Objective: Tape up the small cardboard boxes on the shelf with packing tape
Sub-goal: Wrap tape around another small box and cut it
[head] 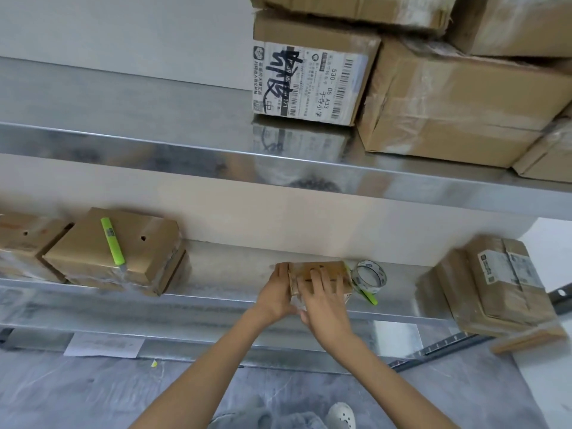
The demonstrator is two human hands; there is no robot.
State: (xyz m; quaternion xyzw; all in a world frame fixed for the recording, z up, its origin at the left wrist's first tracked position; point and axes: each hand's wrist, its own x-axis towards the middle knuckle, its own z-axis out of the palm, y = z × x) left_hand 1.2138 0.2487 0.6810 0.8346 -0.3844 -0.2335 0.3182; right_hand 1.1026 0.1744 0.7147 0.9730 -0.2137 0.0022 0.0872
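The small cardboard box sat on the lower metal shelf, close to the back wall; both hands were on it. The left hand lay against the box's left end, fingers straight and pointing toward the wall, pressing rather than clutching. The right hand lay flat across the box's top, fingers spread and relaxed, with nothing visibly pinched in them. Just right of the box stood a roll of clear packing tape; a green marker poked out from beneath the roll, toward the shelf's front edge. Well left of the box sat a stack of taped boxes, a second green marker lying on top. Well right of the box lay a taped parcel with a white label; above the box, on the upper shelf, stood a labelled carton among larger ones.
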